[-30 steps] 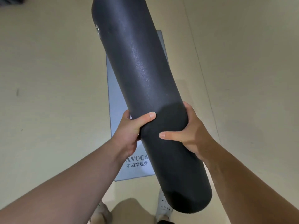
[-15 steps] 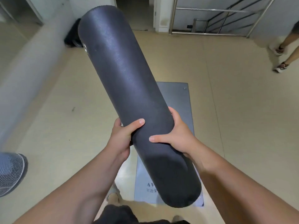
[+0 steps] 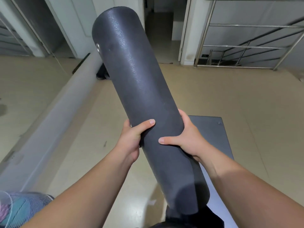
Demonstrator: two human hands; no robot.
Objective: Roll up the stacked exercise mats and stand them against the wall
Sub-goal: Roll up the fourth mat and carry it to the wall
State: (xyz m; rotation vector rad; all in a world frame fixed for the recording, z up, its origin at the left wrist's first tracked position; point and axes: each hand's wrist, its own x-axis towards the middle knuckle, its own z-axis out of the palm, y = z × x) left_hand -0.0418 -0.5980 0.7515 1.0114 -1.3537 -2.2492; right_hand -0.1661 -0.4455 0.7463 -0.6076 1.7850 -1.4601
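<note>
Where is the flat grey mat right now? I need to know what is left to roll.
The flat grey mat lies on the floor at lower right, behind the right hand and partly hidden by the rolled black mat.

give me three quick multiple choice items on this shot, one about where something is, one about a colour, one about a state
1. Where does the flat mat lie?
A. on the floor, below and right of the rolled mat
B. leaning on the railing
C. over the person's shoulder

2. What colour is the rolled mat?
A. bright red
B. dark grey, near black
C. white

3. How is the rolled mat being kept?
A. standing alone against a wall
B. lying loose on the floor
C. gripped by both hands, tilted up and away

Answers:
1 A, the flat mat rests on the tan floor under the right forearm.
2 B, the rolled mat is dark all over.
3 C, the left hand and right hand wrap its lower part, and its far end points up.
</note>
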